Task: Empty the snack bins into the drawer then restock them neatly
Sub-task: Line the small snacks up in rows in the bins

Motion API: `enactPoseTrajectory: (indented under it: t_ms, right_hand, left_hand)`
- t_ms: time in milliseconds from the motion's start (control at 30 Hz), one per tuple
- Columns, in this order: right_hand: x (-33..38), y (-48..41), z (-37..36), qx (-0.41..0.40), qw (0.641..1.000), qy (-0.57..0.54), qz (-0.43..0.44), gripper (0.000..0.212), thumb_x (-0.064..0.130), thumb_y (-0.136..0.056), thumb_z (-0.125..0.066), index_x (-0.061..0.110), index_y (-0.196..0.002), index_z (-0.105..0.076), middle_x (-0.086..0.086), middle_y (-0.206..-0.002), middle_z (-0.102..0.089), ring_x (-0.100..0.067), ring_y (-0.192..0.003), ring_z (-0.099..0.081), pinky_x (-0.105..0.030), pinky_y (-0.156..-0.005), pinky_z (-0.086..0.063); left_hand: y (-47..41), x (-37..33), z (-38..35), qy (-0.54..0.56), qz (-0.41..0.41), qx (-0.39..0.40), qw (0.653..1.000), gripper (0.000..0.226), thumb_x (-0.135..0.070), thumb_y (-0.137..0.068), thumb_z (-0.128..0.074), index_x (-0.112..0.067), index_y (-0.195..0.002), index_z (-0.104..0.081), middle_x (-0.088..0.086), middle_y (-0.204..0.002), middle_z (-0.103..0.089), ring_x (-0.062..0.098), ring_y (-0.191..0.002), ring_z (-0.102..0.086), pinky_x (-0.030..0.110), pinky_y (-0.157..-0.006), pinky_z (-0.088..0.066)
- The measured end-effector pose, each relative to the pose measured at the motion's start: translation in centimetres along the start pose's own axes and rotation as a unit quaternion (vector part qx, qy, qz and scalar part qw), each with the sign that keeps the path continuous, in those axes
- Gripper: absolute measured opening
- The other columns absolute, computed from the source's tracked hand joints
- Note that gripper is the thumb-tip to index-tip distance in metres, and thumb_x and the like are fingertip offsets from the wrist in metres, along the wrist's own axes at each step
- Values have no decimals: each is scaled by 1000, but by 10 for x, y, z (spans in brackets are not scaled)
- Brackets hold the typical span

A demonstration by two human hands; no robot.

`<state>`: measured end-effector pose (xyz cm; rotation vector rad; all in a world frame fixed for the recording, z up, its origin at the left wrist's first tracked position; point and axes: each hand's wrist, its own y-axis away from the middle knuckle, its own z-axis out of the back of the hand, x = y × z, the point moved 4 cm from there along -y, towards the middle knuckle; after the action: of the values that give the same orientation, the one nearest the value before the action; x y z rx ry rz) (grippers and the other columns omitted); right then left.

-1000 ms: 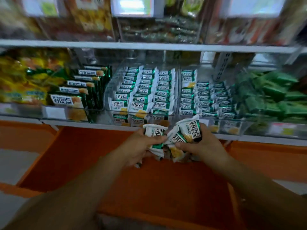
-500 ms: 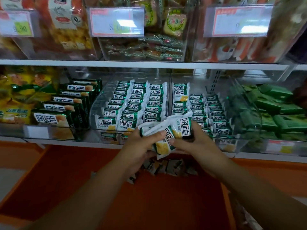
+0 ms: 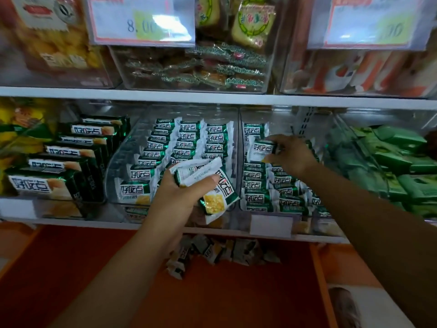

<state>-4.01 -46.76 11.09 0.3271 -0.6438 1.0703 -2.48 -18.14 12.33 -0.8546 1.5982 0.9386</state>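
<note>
My left hand point(image 3: 182, 192) grips a bunch of white-and-green snack packets point(image 3: 210, 185) in front of the middle clear bin point(image 3: 123, 162), which holds neat rows of the same packets. My right hand point(image 3: 292, 153) pinches a single snack packet point(image 3: 261, 149) inside the right clear bin point(image 3: 272, 223), above the left row of packets there. A loose pile of packets point(image 3: 212, 253) lies at the back of the orange drawer point(image 3: 212, 294) below the shelf.
Dark green boxed snacks point(image 3: 59, 166) fill the bin to the left, and green packets point(image 3: 390, 166) fill the bin to the right. An upper shelf point(image 3: 212, 94) carries more clear bins with price tags. The drawer's orange side wall point(image 3: 319, 287) runs along the right.
My right hand took one packet from the bunch and reached up into the right bin. My left hand kept the rest and rose slightly. The view tilted upward and moved closer to the shelf.
</note>
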Motion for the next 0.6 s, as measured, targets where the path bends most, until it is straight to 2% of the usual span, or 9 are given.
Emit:
enactPoseTrajectory:
  t_ms: [67,167,267,333,367,433,500,567,600]
  right_hand:
    - [2,-16,-11,24,999,18,11,47,22,-86,-72,24,-129,-53,0,-85,-55,-25,-77,-56,-22,-62,-41]
    - [2,-29,-19,11,1000,-2,7,40,19,-87,-71,17,-122,-52,-5,-66,-50,-22,-57,-50,-28,-50,-38]
    - [0,-32,-26,-6,1000,-5,-7,39,20,-86,-72,18,-121,-54,-12,-72,-56,-25,-58,-53,-27,-52,-40]
    - [1,-30,-29,-14,1000,19,-16,43,25,-87,-71,23,-125,-53,-18,-100,-58,-25,-61,-55,-26,-56,-42]
    - [2,-27,-29,-9,999,32,-26,47,28,-88,-70,26,-130,-51,-18,-118,-52,-27,-68,-56,-29,-63,-45]
    - [5,-14,-26,-16,998,49,-35,58,33,-90,-66,27,-142,-41,-18,-138,-36,-34,-99,-56,-38,-87,-49]
    - [17,7,-13,-83,996,26,-16,59,34,-92,-63,23,-144,-38,-17,-140,-35,-34,-118,-48,-40,-99,-43]
    - [37,39,3,-145,989,-29,21,43,33,-94,-58,18,-133,-47,-14,-127,-49,-26,-105,-56,-37,-91,-48]
    - [49,57,7,-139,988,-64,33,31,33,-95,-55,18,-123,-53,-11,-115,-57,-24,-94,-58,-37,-84,-49]
  left_hand:
    - [-2,0,2,2,-2,-5,1000,87,-47,-44,-83,-36,-126,-56,-19,-108,-71,5,-95,-69,34,-85,-50]
    - [-5,1,4,9,10,-19,1000,96,-51,-40,-86,-35,-130,-56,-14,-114,-71,14,-101,-70,47,-92,-52]
    - [-6,-1,7,10,10,-30,999,87,-49,-42,-86,-34,-124,-59,-7,-114,-72,23,-102,-70,55,-93,-51]
    - [-7,-1,9,13,14,-29,999,90,-50,-43,-89,-32,-126,-58,-3,-117,-71,29,-104,-68,58,-95,-49]
    - [-6,-1,9,14,18,-27,999,97,-52,-42,-91,-32,-130,-55,-3,-120,-69,32,-108,-67,60,-96,-47]
    - [-7,0,9,15,26,-27,999,112,-58,-39,-94,-36,-138,-47,-3,-130,-64,35,-117,-61,63,-98,-44]
    - [-3,-1,7,27,25,-24,999,121,-58,-38,-95,-35,-144,-40,-4,-137,-59,31,-124,-57,59,-100,-44]
    - [0,-4,4,37,24,-13,999,129,-60,-37,-94,-33,-148,-34,-5,-138,-58,29,-125,-56,58,-102,-43]
    - [3,-6,3,38,22,-10,999,132,-61,-36,-94,-32,-149,-32,-6,-136,-59,28,-125,-57,58,-102,-43]
